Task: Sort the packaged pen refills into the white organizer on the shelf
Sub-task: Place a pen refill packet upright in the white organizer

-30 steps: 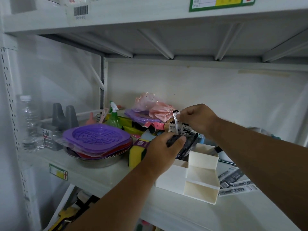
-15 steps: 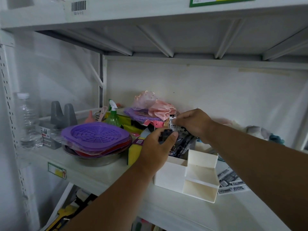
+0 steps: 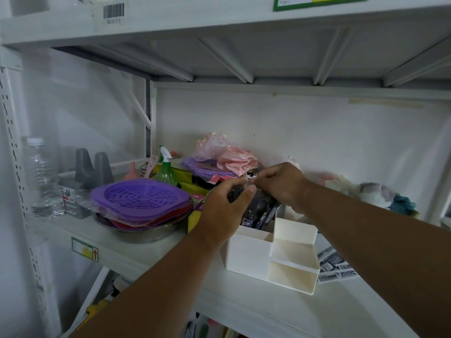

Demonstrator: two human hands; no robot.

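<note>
The white organizer (image 3: 249, 257) stands on the shelf, with a tall back-left compartment and lower open trays in front. Dark packaged pen refills (image 3: 262, 214) stand upright in the tall compartment. My left hand (image 3: 224, 208) grips the bundle of packs from the left, thumb across their tops. My right hand (image 3: 280, 185) pinches the top of a pack with a white label from the right, just above the compartment. More refill packs (image 3: 335, 265) lie flat on the shelf to the organizer's right.
A steel bowl (image 3: 144, 234) holding purple and red strainers sits to the left, with a yellow sponge (image 3: 192, 220) beside the organizer. A clear bottle (image 3: 42, 178), grey holders, a green spray bottle (image 3: 166, 170) and pink bags crowd the back. Soft toys lie far right.
Both hands have lowered the refill packs further into the tall compartment. The right hand has come down closer to the left hand.
</note>
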